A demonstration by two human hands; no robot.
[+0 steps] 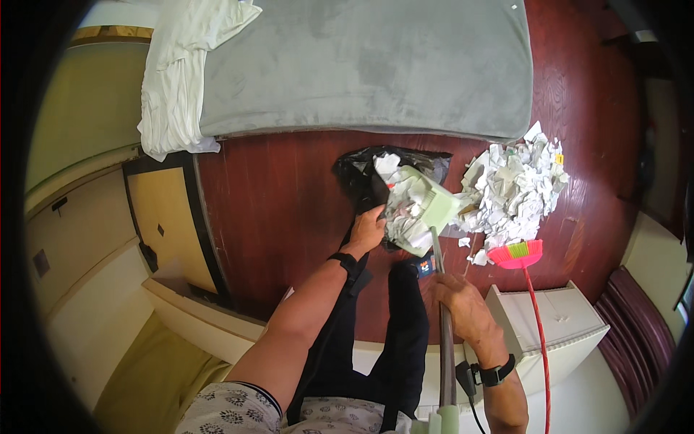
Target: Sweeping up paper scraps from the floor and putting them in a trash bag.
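Observation:
My right hand (460, 307) is closed around the long grey handle of a light green dustpan (439, 204). The dustpan is heaped with torn white paper scraps (406, 213) and tilts over the mouth of a black plastic bag (354, 177) on the floor. Beside the dustpan's left edge, my left hand (367, 231) grips the near rim of the bag; its fingertips are partly hidden. Some paper lies at the bag's opening, while the bag's inside is mostly out of sight.
A large pile of torn paper (517, 184) lies on the dark red wooden floor (275, 195) to the right. A pink broom (517, 253) rests against its near side. The grey bed (369, 72) is ahead, and a white cabinet (549, 318) stands at lower right.

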